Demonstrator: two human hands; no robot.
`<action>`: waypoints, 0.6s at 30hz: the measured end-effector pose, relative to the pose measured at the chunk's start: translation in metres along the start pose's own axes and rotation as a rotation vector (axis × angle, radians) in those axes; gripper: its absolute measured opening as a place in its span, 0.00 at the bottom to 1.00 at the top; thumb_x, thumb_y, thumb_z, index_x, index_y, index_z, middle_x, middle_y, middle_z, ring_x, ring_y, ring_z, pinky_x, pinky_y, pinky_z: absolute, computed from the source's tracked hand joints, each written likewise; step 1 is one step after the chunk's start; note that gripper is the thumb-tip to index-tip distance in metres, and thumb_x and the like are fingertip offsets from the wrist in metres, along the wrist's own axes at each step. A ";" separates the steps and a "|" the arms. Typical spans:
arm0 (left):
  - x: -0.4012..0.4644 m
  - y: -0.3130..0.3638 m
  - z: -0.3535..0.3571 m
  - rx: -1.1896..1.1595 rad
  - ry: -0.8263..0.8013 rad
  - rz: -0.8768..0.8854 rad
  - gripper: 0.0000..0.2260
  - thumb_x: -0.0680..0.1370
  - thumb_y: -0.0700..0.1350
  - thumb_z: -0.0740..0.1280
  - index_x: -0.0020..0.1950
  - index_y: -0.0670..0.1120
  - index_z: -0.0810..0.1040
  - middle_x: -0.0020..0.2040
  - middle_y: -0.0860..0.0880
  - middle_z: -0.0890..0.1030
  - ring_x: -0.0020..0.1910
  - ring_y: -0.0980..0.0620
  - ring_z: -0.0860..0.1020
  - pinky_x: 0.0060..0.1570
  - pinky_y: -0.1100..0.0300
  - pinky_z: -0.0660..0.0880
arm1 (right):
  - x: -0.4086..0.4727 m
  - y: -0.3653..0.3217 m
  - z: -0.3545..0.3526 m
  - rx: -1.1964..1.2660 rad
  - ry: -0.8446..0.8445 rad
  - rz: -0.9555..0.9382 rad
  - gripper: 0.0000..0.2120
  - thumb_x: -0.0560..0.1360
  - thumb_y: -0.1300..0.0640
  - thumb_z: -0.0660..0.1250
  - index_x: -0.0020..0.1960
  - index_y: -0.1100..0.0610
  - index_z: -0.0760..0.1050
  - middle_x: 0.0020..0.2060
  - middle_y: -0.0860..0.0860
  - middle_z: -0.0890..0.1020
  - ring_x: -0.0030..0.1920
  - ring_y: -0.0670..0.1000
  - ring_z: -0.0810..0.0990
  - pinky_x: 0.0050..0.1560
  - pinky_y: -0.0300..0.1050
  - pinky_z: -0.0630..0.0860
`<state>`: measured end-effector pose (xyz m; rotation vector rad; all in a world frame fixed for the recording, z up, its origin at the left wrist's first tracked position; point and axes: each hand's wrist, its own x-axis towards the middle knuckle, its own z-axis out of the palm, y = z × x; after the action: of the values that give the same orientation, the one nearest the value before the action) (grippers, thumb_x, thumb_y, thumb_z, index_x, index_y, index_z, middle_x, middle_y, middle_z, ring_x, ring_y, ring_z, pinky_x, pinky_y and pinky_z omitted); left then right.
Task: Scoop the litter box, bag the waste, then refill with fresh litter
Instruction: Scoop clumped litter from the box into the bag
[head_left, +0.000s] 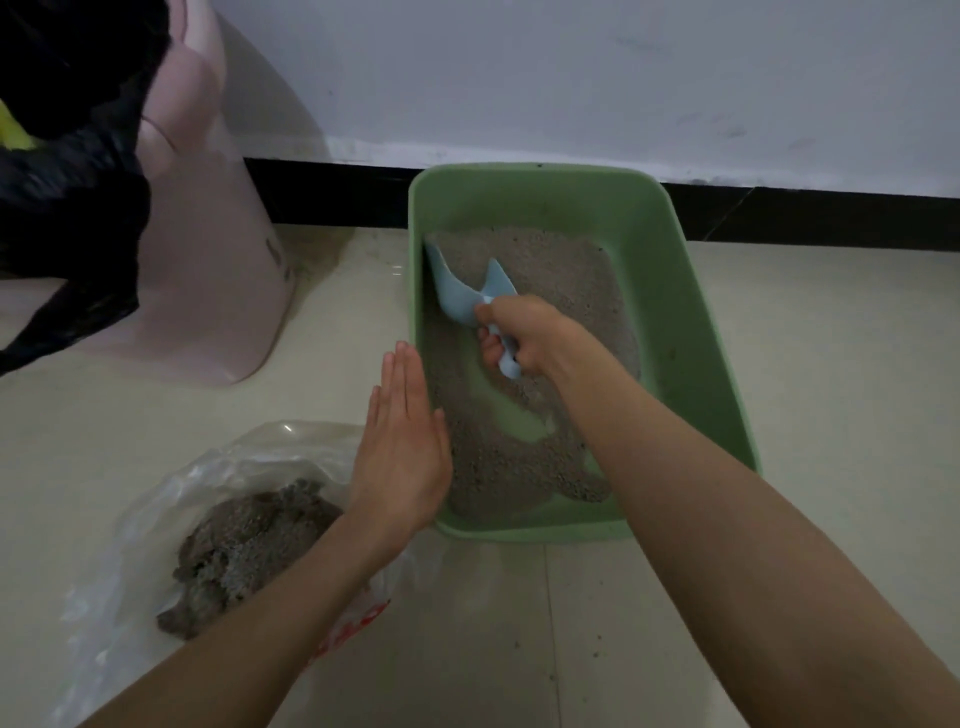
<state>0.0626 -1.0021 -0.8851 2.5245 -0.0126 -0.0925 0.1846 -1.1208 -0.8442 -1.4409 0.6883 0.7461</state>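
Pointing far-left: scoop (470, 293), R-gripped.

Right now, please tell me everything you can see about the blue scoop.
The scoop is pale blue and looks like smooth plastic: a deep curved bowl with two pointed side tips and a short handle. The right hand grips the handle, whose end sticks out below the fingers. The bowl points away from the person, its far tip low in the grey litter, near the left wall of the green box.
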 end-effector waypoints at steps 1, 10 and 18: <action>0.000 0.000 0.001 0.002 0.003 0.004 0.27 0.81 0.41 0.51 0.75 0.40 0.41 0.77 0.44 0.44 0.75 0.52 0.41 0.72 0.60 0.40 | 0.005 -0.006 0.002 0.095 -0.014 -0.001 0.09 0.80 0.65 0.55 0.41 0.59 0.64 0.30 0.52 0.65 0.25 0.45 0.61 0.17 0.29 0.58; 0.001 -0.004 0.002 0.031 -0.002 0.008 0.26 0.81 0.43 0.47 0.75 0.42 0.39 0.77 0.46 0.44 0.75 0.53 0.41 0.72 0.59 0.40 | -0.013 -0.004 -0.045 0.940 -0.111 0.072 0.13 0.80 0.58 0.54 0.40 0.64 0.68 0.16 0.48 0.63 0.13 0.43 0.61 0.13 0.30 0.58; 0.000 0.001 0.000 0.030 -0.034 -0.013 0.26 0.81 0.44 0.47 0.75 0.42 0.37 0.77 0.46 0.41 0.72 0.59 0.37 0.73 0.58 0.40 | -0.076 0.008 -0.101 -0.120 0.189 -0.089 0.14 0.81 0.51 0.55 0.44 0.61 0.69 0.27 0.51 0.63 0.22 0.46 0.59 0.20 0.34 0.55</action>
<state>0.0629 -1.0030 -0.8848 2.5529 -0.0111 -0.1410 0.1355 -1.2241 -0.7911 -1.6559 0.7280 0.5955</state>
